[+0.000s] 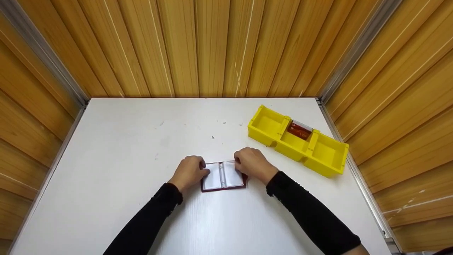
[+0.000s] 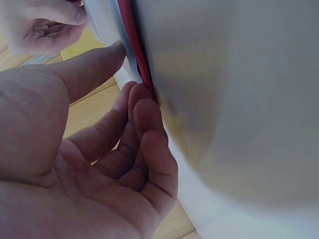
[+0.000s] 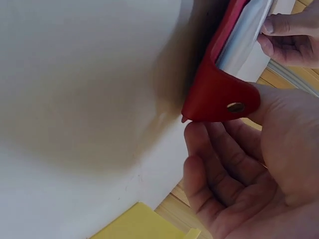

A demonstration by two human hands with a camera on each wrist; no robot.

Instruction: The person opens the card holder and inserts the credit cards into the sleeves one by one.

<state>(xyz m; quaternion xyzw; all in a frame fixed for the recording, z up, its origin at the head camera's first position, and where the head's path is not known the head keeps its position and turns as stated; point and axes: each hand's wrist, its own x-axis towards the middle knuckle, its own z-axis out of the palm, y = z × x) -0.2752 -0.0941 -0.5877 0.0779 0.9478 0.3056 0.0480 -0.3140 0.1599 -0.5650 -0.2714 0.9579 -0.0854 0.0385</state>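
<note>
A red card holder (image 1: 212,180) lies spread on the white table with its clear plastic sleeves up and a binding strip down the middle. My left hand (image 1: 189,173) pinches its left edge, the thumb over the sleeves and the fingertips at the red cover (image 2: 133,42). On the opposite side my right hand (image 1: 255,163) grips the right edge. In the right wrist view a red flap (image 3: 214,94) with a metal snap stands up by that hand; its thumb is partly hidden behind the flap.
A yellow three-compartment tray (image 1: 304,157) stands at the back right. Its middle compartment holds a red card (image 1: 300,130) with a clear edge. Small scraps (image 1: 213,137) lie on the table beyond the hands. Wood-patterned walls (image 1: 208,49) enclose the back and sides.
</note>
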